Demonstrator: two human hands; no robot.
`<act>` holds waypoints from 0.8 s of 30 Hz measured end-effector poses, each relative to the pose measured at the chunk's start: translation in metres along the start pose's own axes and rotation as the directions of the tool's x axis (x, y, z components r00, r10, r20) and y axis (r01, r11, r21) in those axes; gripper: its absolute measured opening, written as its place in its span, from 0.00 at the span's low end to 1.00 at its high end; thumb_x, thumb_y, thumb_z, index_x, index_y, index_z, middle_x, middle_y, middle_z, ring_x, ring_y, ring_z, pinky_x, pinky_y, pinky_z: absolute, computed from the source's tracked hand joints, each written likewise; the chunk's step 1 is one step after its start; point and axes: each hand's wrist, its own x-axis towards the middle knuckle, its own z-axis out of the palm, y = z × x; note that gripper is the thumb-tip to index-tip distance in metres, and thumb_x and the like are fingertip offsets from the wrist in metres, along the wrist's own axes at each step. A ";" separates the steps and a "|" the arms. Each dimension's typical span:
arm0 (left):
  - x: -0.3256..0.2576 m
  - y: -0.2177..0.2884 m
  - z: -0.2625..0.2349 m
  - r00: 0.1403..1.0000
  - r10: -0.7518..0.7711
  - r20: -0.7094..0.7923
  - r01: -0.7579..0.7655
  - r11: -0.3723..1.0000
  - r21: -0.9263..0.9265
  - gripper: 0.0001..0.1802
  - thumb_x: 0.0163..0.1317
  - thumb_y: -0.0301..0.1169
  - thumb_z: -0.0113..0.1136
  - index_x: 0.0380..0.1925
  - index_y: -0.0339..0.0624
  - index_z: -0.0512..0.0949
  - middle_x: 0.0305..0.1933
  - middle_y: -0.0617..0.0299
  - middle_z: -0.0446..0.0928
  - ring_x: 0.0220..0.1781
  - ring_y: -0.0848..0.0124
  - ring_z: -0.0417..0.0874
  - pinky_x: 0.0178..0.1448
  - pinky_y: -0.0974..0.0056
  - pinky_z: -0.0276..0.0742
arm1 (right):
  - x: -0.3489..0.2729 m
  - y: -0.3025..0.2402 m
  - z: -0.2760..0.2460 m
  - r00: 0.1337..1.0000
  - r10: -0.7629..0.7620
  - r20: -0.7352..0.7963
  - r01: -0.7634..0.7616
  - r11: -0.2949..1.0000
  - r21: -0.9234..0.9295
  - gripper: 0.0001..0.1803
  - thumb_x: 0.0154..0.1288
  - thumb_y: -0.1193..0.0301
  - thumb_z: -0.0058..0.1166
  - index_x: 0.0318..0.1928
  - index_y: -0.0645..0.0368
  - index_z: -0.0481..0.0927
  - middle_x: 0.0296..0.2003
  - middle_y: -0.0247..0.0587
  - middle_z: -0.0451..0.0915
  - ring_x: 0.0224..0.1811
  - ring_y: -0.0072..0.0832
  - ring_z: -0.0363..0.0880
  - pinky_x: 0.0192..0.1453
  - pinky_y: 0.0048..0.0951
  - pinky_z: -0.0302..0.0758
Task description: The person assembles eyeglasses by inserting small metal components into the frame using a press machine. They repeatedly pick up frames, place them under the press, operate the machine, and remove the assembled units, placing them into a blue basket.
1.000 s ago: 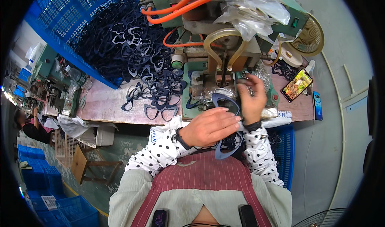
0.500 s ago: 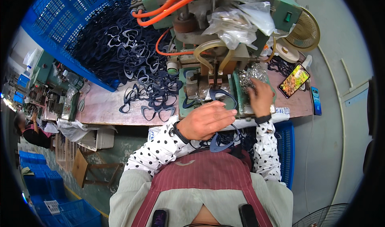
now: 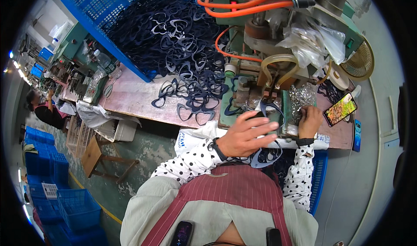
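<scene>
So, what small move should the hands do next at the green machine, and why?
Probably the left hand should seat the dark blue eyeglass frame it holds against the machine, because the right hand already rests at the pile of small metal parts beside it.

Left hand (image 3: 245,135) has open bench (image 3: 130,96) to its left, beyond a scatter of dark frames (image 3: 195,102). Directly ahead, the green machine (image 3: 260,85) blocks passage. Right hand (image 3: 309,121) is hemmed between the machine's side and a phone (image 3: 341,109) just to its right. The orange hoses (image 3: 247,9) cross overhead.
</scene>
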 end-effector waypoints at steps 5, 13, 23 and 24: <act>-0.057 -0.056 -0.015 0.943 -0.245 -0.225 0.301 0.916 0.266 0.16 0.46 0.19 0.60 0.38 0.42 0.81 0.40 0.58 0.78 0.42 0.60 0.76 0.46 0.58 0.70 | -0.006 0.001 0.004 0.974 0.175 -0.141 -0.160 0.981 0.115 0.05 0.64 0.75 0.53 0.40 0.59 0.77 0.34 0.45 0.78 0.39 0.46 0.74 0.43 0.42 0.70; -0.096 -0.156 -0.061 0.780 -0.596 -0.190 0.526 0.460 0.715 0.16 0.46 0.21 0.60 0.36 0.49 0.84 0.43 0.56 0.75 0.45 0.55 0.75 0.46 0.55 0.69 | -0.007 0.000 0.001 0.949 0.293 -0.119 -0.243 0.916 0.319 0.07 0.59 0.75 0.61 0.39 0.59 0.84 0.35 0.44 0.83 0.39 0.39 0.80 0.45 0.35 0.75; -0.043 -0.086 -0.058 0.808 -0.511 -0.293 0.569 0.805 0.167 0.06 0.59 0.20 0.57 0.36 0.39 0.76 0.35 0.56 0.79 0.31 0.56 0.77 0.40 0.56 0.72 | 0.023 -0.061 -0.024 0.909 0.385 0.157 -0.367 0.565 0.739 0.09 0.57 0.81 0.59 0.39 0.62 0.86 0.35 0.41 0.84 0.37 0.28 0.81 0.45 0.25 0.75; -0.030 -0.077 -0.057 0.913 -0.311 -0.262 0.363 0.915 0.177 0.06 0.57 0.21 0.58 0.35 0.41 0.77 0.37 0.58 0.80 0.33 0.58 0.78 0.42 0.57 0.73 | 0.029 -0.074 -0.037 0.913 0.356 0.197 -0.370 0.526 0.766 0.09 0.57 0.81 0.59 0.39 0.62 0.86 0.35 0.41 0.84 0.38 0.28 0.80 0.45 0.25 0.74</act>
